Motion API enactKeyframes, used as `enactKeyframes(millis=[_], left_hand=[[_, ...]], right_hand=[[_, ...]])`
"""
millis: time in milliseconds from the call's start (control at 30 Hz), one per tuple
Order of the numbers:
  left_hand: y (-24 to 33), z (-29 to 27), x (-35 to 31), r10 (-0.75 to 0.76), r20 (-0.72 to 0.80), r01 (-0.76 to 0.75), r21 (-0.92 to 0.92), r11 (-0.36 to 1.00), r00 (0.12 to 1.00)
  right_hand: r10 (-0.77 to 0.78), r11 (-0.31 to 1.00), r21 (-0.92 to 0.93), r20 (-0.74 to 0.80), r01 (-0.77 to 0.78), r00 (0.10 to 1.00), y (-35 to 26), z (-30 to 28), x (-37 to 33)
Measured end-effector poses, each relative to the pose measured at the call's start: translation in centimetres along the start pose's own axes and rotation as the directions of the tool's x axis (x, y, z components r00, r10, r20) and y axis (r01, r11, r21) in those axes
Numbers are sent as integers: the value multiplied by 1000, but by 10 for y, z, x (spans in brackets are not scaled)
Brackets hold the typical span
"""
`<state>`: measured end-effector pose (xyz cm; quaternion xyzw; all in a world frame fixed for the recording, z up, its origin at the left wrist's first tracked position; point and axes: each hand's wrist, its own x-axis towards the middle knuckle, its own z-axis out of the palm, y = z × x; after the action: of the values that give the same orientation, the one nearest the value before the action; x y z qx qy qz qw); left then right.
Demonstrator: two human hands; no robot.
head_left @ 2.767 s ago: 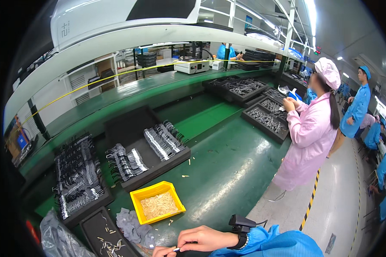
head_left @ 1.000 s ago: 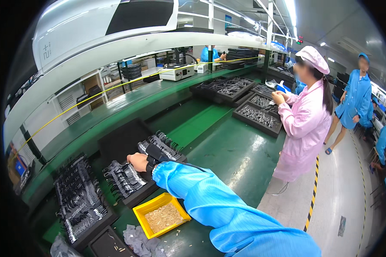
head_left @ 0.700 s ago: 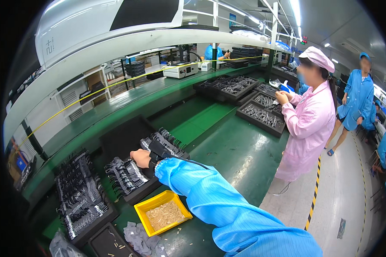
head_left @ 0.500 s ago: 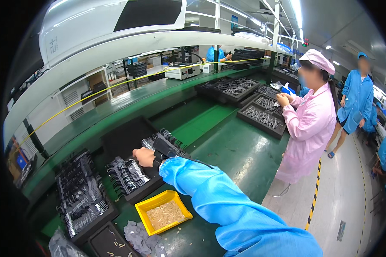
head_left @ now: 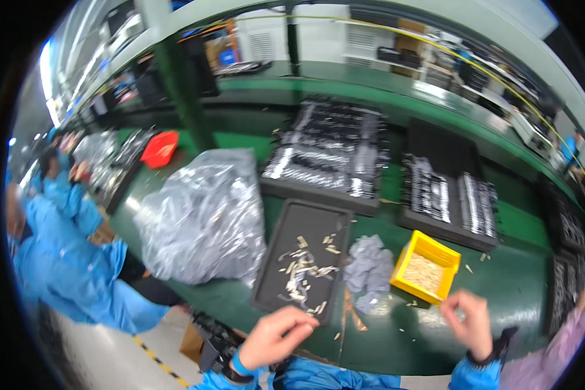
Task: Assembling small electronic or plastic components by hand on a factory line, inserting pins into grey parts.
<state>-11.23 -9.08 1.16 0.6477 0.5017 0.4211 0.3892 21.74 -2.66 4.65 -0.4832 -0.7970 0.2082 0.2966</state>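
Left hand [head_left: 274, 339] at the tray's [head_left: 312, 224] near-right corner, right hand [head_left: 472, 326] by the yellow bin's [head_left: 435, 247], both curled, any pinch unreadable: picking seemed underway, precise fingertips needed next!

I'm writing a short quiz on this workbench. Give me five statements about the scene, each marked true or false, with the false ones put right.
1. The yellow bin holds small pale pieces. True.
2. A plastic bag lies left of the small black tray. True.
3. The grey pile is inside that tray. False: it lies between tray and bin.
4. The left hand is nearest the yellow bin. False: the right hand is.
5. A red container sits beyond the bag. True.
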Motion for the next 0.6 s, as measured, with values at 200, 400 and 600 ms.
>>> enactKeyframes(millis=[200, 400, 600], left_hand=[[-3, -42, 11, 103, -215, -9, 401, 916, 971], [-41, -27, 73, 261, -178, -39, 755, 655, 949], [-43, -2, 90, 247, 184, -305, 675, 672, 951]], right_hand=[[95, 958, 252, 164, -135, 982, -10, 95, -51], [54, 984, 166, 24, -58, 998, -4, 111, -45], [103, 964, 246, 20, -105, 994, 1, 111, -52]])
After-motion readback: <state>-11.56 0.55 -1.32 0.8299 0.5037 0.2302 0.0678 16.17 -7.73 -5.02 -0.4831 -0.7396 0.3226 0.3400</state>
